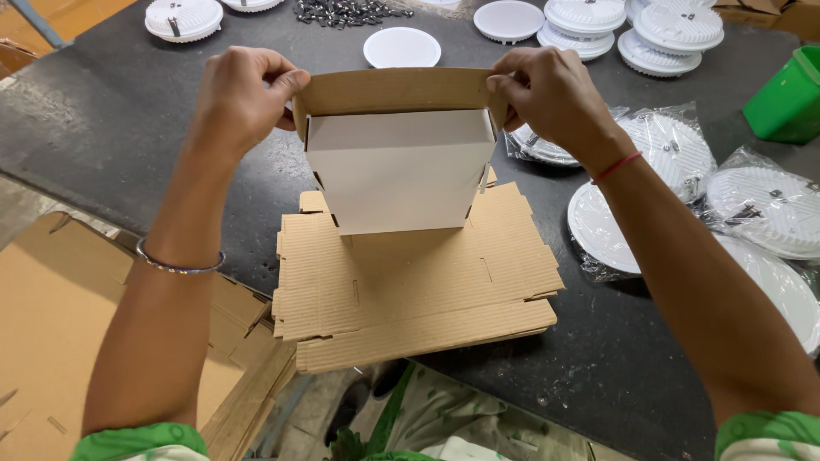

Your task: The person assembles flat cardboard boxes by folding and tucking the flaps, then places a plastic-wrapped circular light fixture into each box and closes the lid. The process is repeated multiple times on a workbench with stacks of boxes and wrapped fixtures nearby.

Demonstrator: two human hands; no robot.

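Gripping the box (400, 171) flap's corners, left hand (242, 96), right hand (551, 94).

A dark, speckled worktop (111, 119) filled most of the view, its surface dull under even light. White round discs (401, 47) lay along the far edge — some bagged (760, 205) at the right, beside a green bin (786, 98). Flat cardboard (51, 316) lay lower left.
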